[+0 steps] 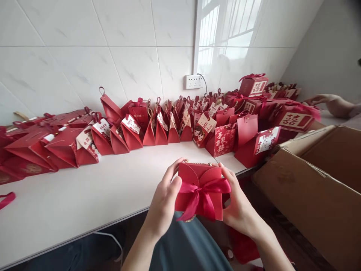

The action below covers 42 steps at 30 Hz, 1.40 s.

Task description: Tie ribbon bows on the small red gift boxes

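I hold a small red gift box (208, 177) between both hands, just off the front edge of the white table (84, 195). A magenta ribbon bow (201, 194) is tied across its front. My left hand (163, 203) grips the box's left side, thumb on the front. My right hand (239, 209) grips the right side, fingers curled behind the box.
Several red gift bags and boxes (158, 128) line the tiled wall along the back of the table. An open cardboard carton (318, 180) stands at the right. Another person's hand (329, 101) reaches in at the far right. A loose ribbon (7, 199) lies at the left edge.
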Motion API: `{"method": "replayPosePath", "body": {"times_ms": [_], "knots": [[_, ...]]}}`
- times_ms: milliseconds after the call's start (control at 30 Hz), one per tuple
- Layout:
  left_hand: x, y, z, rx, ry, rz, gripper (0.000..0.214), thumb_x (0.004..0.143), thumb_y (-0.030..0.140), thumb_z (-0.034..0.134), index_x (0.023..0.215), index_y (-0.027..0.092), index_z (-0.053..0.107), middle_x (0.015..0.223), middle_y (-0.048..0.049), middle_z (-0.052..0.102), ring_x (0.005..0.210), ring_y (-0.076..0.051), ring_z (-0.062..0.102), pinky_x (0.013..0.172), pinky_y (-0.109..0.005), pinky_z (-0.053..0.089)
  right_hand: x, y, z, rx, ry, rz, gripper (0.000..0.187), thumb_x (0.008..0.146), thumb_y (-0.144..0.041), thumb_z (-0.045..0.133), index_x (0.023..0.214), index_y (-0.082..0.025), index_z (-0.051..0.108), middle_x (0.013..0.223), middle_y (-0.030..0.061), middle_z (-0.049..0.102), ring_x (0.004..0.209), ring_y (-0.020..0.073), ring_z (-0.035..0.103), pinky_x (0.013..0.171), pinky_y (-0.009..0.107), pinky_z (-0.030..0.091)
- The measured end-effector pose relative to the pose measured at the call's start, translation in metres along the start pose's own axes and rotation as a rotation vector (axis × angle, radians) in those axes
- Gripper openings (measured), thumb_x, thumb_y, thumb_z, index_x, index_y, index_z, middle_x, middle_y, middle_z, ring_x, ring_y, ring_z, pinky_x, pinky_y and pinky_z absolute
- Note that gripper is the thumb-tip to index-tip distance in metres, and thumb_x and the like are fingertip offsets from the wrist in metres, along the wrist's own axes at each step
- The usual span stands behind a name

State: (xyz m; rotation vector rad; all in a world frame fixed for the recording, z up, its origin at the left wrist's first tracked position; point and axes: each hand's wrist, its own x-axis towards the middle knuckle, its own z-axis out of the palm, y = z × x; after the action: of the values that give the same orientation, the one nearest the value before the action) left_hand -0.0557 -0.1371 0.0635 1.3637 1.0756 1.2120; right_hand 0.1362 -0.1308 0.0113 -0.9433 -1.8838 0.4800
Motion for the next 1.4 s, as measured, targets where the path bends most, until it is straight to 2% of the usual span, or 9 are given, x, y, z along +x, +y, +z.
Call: {"method": "replayPosePath", "body": {"times_ms": [300, 500, 700, 800, 933, 1100, 1167, 1300, 1400], "knots": [[0.013, -0.021, 0.021, 0.033, -0.072, 0.038, 0.058, 0.087, 0.055, 0.040, 0.135, 0.023, 0.044, 0.137, -0.0100, 0.049, 0.133, -0.028, 0.037, 0.105, -0.039, 0.040, -0.011, 0.011, -0.026, -0.041, 0.042, 0.103, 0.095, 0.070, -0.026, 0.075, 0.145, -0.033, 0.016, 0.139, 0.0111, 0.035, 0.128, 0.0287, 0.042, 0.102, 0.041, 0.044], [0.010, -0.011, 0.041, 0.251, 0.224, 0.070, 0.023, 0.083, 0.043, 0.055, 0.084, 0.020, 0.055, 0.081, -0.0030, 0.062, 0.077, -0.017, 0.062, 0.056, -0.022, 0.047, -0.014, 0.015, -0.029, -0.068, 0.078, 0.072, 0.096, 0.072, -0.025, 0.073, 0.146, -0.033, 0.012, 0.140, 0.0112, 0.033, 0.130, 0.0282, 0.040, 0.102, 0.040, 0.044], [-0.006, -0.008, 0.054, 0.583, 0.238, 0.808, 0.014, 0.079, 0.007, 0.059, 0.083, 0.020, 0.055, 0.070, 0.0009, 0.057, 0.066, -0.012, 0.054, 0.071, -0.029, 0.050, -0.015, 0.016, -0.029, -0.065, 0.124, 0.055, 0.090, 0.077, -0.028, 0.069, 0.146, -0.033, 0.011, 0.141, 0.0115, 0.031, 0.131, 0.0278, 0.038, 0.103, 0.040, 0.043], [-0.014, -0.008, 0.064, 0.686, 0.159, 0.982, 0.026, 0.072, -0.002, 0.062, 0.089, 0.017, 0.059, 0.070, -0.0003, 0.061, 0.065, -0.011, 0.053, 0.081, -0.037, 0.049, -0.017, 0.017, -0.031, -0.055, 0.145, 0.049, 0.087, 0.079, -0.024, 0.066, 0.146, -0.033, 0.012, 0.141, 0.0113, 0.031, 0.131, 0.0274, 0.037, 0.101, 0.040, 0.046], [-0.013, -0.009, 0.065, 0.683, 0.136, 0.985, 0.026, 0.071, -0.004, 0.063, 0.089, 0.015, 0.059, 0.070, -0.0005, 0.061, 0.065, -0.010, 0.055, 0.082, -0.038, 0.050, -0.020, 0.020, -0.033, -0.078, 0.170, 0.044, 0.095, 0.075, -0.022, 0.070, 0.147, -0.032, 0.009, 0.142, 0.0115, 0.030, 0.131, 0.0287, 0.037, 0.101, 0.044, 0.045], [0.026, -0.017, 0.031, 0.901, 0.310, 1.003, 0.016, 0.077, 0.005, 0.062, 0.086, 0.018, 0.057, 0.072, -0.0005, 0.062, 0.069, -0.012, 0.057, 0.075, -0.029, 0.049, -0.022, 0.022, -0.046, -0.146, 0.161, 0.096, 0.096, 0.071, -0.022, 0.074, 0.146, -0.034, 0.015, 0.141, 0.0106, 0.032, 0.129, 0.0291, 0.041, 0.100, 0.044, 0.046], [0.047, -0.028, 0.018, 1.055, 0.306, 0.869, 0.006, 0.083, 0.012, 0.056, 0.085, 0.018, 0.057, 0.070, 0.0002, 0.061, 0.067, -0.012, 0.057, 0.071, -0.026, 0.047, -0.027, 0.024, -0.058, -0.167, 0.193, 0.128, 0.098, 0.069, -0.026, 0.076, 0.146, -0.035, 0.016, 0.142, 0.0098, 0.032, 0.129, 0.0303, 0.040, 0.101, 0.045, 0.045], [0.080, -0.056, 0.029, 1.115, -0.003, 0.556, 0.013, 0.087, 0.023, 0.047, 0.088, 0.019, 0.059, 0.085, -0.0026, 0.066, 0.080, -0.017, 0.063, 0.074, -0.031, 0.048, -0.042, 0.032, -0.089, 0.096, 0.381, 0.379, 0.109, 0.064, -0.045, 0.078, 0.147, -0.035, 0.008, 0.140, 0.0082, 0.040, 0.124, 0.0338, 0.047, 0.095, 0.050, 0.048], [0.096, -0.074, 0.061, 1.097, -0.328, 0.410, 0.026, 0.084, 0.028, 0.051, 0.107, 0.019, 0.059, 0.111, -0.0070, 0.064, 0.108, -0.024, 0.058, 0.090, -0.038, 0.047, -0.048, 0.031, -0.111, 0.418, 0.484, 0.625, 0.081, 0.075, -0.067, 0.055, 0.142, -0.032, 0.027, 0.128, 0.0112, 0.055, 0.105, 0.0351, 0.061, 0.076, 0.052, 0.056]]}}
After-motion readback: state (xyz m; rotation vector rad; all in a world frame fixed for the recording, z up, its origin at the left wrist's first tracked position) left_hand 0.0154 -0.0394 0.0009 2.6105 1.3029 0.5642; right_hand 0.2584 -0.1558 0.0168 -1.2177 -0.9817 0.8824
